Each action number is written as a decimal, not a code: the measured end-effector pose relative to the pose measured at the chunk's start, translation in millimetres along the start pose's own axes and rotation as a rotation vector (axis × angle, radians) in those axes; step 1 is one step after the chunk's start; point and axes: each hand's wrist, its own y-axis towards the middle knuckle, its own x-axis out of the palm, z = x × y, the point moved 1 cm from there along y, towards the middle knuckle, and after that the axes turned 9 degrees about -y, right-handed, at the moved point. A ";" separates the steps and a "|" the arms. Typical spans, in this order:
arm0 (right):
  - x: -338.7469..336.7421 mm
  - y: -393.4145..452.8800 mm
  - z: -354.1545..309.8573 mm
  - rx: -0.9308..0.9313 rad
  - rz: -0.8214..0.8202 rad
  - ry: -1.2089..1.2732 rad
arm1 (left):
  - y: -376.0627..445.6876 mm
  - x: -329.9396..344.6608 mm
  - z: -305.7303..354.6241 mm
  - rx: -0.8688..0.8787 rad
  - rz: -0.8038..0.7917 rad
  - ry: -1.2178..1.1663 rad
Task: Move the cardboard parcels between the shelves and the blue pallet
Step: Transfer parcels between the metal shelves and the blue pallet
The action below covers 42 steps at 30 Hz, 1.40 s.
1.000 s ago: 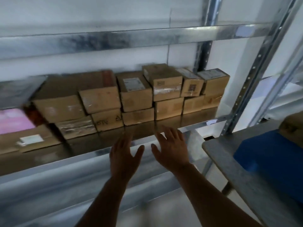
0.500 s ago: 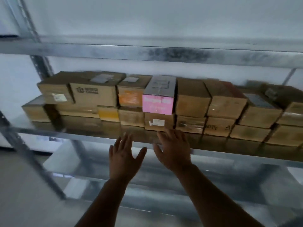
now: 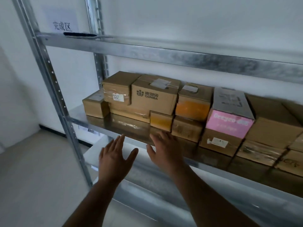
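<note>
On the middle galvanised steel shelf [image 3: 77, 114] of a grey metal rack: brown cardboard parcels [image 3: 188, 125] in two stacked rows against the white wall. Upper row, from the left: a taped carton with a "705" sticker [image 3: 116, 94]; a carton printed "CONBA" [image 3: 154, 97]; an orange-fronted carton [image 3: 192, 110]; a long box with a pink end panel [image 3: 229, 122]. Lower row: smaller plain cartons, one bearing a white label [image 3: 217, 142].

In front of the shelf edge: left hand [image 3: 114, 158], fingers straight and spread wide, holding nothing; right hand [image 3: 165, 150], likewise flat and empty, fingertips just short of the lower cartons.

On the wall above the upper shelf: a white paper sign with dark characters [image 3: 62, 22].
</note>
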 end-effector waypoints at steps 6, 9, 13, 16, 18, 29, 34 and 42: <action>43.6 79.0 -29.8 -0.028 0.015 0.069 | 71.6 -24.7 -46.0 -0.001 0.007 0.065; 56.3 128.5 -38.3 0.008 0.042 0.073 | 117.4 -38.8 -63.0 0.031 0.018 0.119; 69.0 188.3 -43.3 0.059 0.048 0.057 | 177.6 -49.8 -80.1 0.042 0.026 0.122; 76.7 214.1 -43.7 0.116 0.031 0.046 | 204.3 -49.8 -92.7 0.073 0.022 0.100; 82.4 227.6 -45.1 0.161 0.032 0.036 | 222.8 -51.4 -100.8 0.069 0.001 0.085; 101.4 275.5 -73.4 0.572 0.100 0.233 | 343.3 -62.2 -104.7 0.119 -0.243 -0.295; 100.9 285.8 -94.4 0.770 0.090 0.393 | 373.5 -60.9 -115.7 0.050 -0.295 -0.508; 95.2 291.1 -108.7 0.965 0.010 0.860 | 394.6 -62.3 -145.3 -0.007 -0.502 -0.688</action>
